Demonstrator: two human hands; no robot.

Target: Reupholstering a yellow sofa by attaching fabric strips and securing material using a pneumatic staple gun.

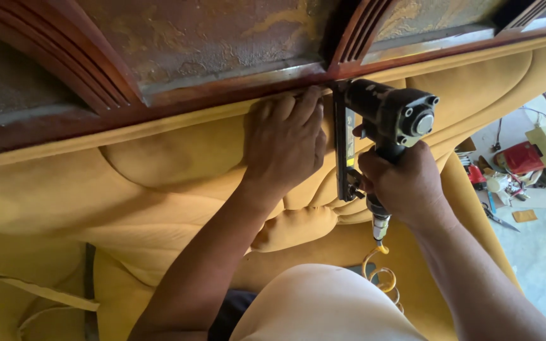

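My left hand (284,142) lies flat on the mustard-yellow upholstery (159,183), palm down and fingers spread loosely, gripping nothing — the fingertips press the fabric right up against the lower edge of the dark carved wooden frame (178,85). My right hand (402,183) is wrapped tight around the grip of a black pneumatic staple gun (383,123), which I hold upright just beside the left hand. Its nose sits at the seam where the fabric meets the wood, and its long narrow magazine (344,148) runs down between my two hands. A coiled yellow air hose (380,275) hangs from the bottom of the gun's handle. Off to the right, on the concrete floor (538,252), I see a scatter of small tools and a red object — too small to tell apart.
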